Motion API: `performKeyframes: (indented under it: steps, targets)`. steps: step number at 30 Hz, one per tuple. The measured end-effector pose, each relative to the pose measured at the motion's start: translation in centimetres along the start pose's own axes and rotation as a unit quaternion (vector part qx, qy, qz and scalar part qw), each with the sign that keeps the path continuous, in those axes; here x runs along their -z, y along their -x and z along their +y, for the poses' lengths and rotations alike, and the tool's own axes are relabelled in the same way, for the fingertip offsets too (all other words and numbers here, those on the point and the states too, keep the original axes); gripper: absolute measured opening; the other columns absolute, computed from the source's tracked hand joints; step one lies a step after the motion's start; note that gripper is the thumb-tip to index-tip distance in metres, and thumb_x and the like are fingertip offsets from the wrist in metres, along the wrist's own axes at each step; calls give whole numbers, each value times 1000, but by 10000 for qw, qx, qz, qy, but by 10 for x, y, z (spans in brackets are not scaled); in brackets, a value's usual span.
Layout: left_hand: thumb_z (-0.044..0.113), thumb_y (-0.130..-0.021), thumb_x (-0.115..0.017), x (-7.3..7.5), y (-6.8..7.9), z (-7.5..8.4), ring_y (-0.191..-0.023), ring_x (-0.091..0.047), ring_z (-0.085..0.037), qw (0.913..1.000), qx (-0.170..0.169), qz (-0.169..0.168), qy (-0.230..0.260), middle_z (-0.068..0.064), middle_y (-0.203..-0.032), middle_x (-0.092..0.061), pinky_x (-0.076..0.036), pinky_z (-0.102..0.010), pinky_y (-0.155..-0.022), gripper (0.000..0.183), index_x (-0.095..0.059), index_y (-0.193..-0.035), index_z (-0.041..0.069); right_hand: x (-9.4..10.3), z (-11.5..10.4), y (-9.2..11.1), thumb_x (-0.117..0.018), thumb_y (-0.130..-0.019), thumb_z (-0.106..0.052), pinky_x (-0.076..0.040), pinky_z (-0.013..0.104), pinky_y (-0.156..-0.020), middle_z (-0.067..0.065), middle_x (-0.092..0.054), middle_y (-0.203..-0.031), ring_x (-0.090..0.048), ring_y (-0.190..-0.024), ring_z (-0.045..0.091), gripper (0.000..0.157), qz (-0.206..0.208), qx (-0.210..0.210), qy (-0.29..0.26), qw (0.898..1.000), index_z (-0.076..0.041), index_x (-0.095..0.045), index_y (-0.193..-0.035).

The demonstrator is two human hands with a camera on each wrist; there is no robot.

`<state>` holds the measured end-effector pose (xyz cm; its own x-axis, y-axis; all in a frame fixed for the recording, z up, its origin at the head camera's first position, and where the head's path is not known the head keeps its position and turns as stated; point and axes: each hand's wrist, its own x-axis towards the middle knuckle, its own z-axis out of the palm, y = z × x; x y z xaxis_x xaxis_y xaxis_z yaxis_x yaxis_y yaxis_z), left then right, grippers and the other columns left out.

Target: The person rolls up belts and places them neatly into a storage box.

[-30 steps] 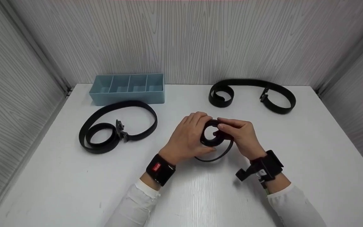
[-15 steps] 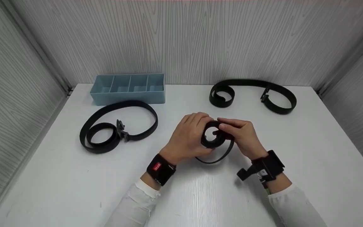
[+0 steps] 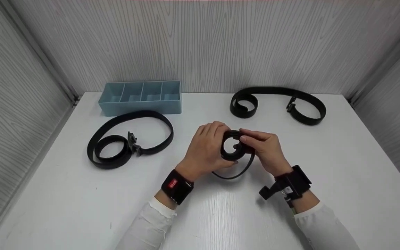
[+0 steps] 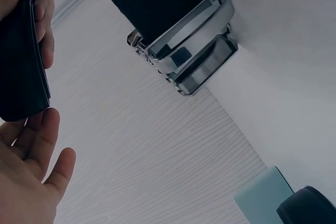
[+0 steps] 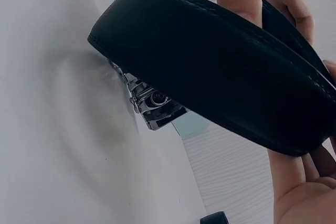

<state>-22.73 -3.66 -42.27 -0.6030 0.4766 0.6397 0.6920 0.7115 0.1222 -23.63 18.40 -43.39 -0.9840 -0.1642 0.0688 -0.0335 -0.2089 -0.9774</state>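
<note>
A black leather belt (image 3: 233, 157), partly rolled into a thick coil, is between both hands above the white table. My left hand (image 3: 202, 149) curls round the coil's left side, fingers over the top and thumb below. From the right, my right hand (image 3: 268, 148) pinches the coil's wall between thumb and fingers. The belt's unrolled length bows down beneath the coil and passes under the left hand. Its silver buckle (image 4: 194, 45) hangs at the strap's end in the left wrist view; in the head view the left hand hides it.
At the back left stands a blue tray (image 3: 141, 107) with several compartments. In front of it lies a loosely coiled black belt (image 3: 148, 114) with a buckle. Another black belt (image 3: 273, 91) lies at the back right, near the patterned back wall (image 3: 207, 45).
Both hands and the coil rise slightly and shift a touch left in the head view. The grip stays the same, and the belts on the table stay put.
</note>
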Motion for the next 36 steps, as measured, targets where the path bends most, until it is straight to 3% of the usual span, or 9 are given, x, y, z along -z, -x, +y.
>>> performKeyframes:
  steps: [4, 6, 8, 12, 15, 19, 28, 36]
  targets:
    - [60, -72, -89, 4, 0, 0, -119, -57, -22, 9961, 298, -448, 694, -8, -130, -58, -47, -38, -100, 88, -57, -133, 6, 3, -1, -1, -80, -92, -8, -61, 35, -83, 13, -77, -110, -78, -89, 23, 39, 35, 55, 106, 9999, 3, -70, -128]
    - [60, -83, -82, 8, -1, 0, -120, -57, -20, 9844, 650, -810, 1421, -6, -133, -57, -49, -37, -100, 79, -56, -135, 7, 7, -2, -1, -81, -91, -12, -61, 35, -83, 13, -78, -110, -78, -90, 23, 43, -30, 96, 394, 9992, 4, -69, -129]
    - [57, -93, -72, 13, -1, -1, -118, -59, -16, 9608, 1102, -1160, 2264, -4, -134, -58, -50, -36, -99, 65, -56, -135, 10, 11, -4, -2, -82, -91, -15, -61, 35, -84, 12, -77, -112, -77, -93, 22, 44, -142, 142, 744, 9970, 3, -70, -129]
    - [45, -107, -56, 20, -2, -4, -107, -67, -13, 9005, 1845, -1625, 3587, -3, -128, -65, -53, -34, -92, 42, -55, -132, 12, 15, -8, -1, -83, -91, -17, -61, 35, -85, 12, -76, -116, -77, -96, 21, 40, -429, 194, 1198, 9917, -2, -73, -127]
    - [37, -108, -57, 21, -3, -5, -94, -69, -13, 8731, 2121, -1683, 4054, -4, -118, -69, -55, -32, -82, 33, -55, -128, 12, 14, -9, -1, -82, -91, -15, -61, 35, -85, 13, -76, -115, -77, -95, 22, 39, -556, 212, 1185, 9912, -1, -74, -126]
    - [32, -107, -60, 22, -3, -5, -83, -67, -13, 8619, 2318, -1533, 4241, -4, -112, -68, -57, -31, -74, 29, -56, -125, 10, 9, -5, 0, -81, -91, -11, -61, 35, -84, 13, -77, -114, -78, -94, 25, 38, -444, 216, 922, 9945, 1, -72, -127]
    - [29, -109, -56, 25, -4, -5, -80, -70, -16, 8685, 2701, -795, 4080, -9, -118, -68, -57, -33, -72, 24, -52, -119, 8, -2, 1, 1, -76, -93, -3, -60, 42, -89, 12, -75, -119, -75, -100, 21, 43, -76, 388, 197, 9990, -1, -66, -135]
    - [28, -108, -58, 26, -5, -4, -90, -70, -18, 8532, 2797, -1016, 4283, -10, -119, -65, -59, -33, -78, 27, -50, -122, 7, 5, -2, -1, -79, -91, -5, -61, 40, -85, 12, -77, -112, -77, -94, 21, 45, -174, 251, 387, 9988, 2, -66, -134]
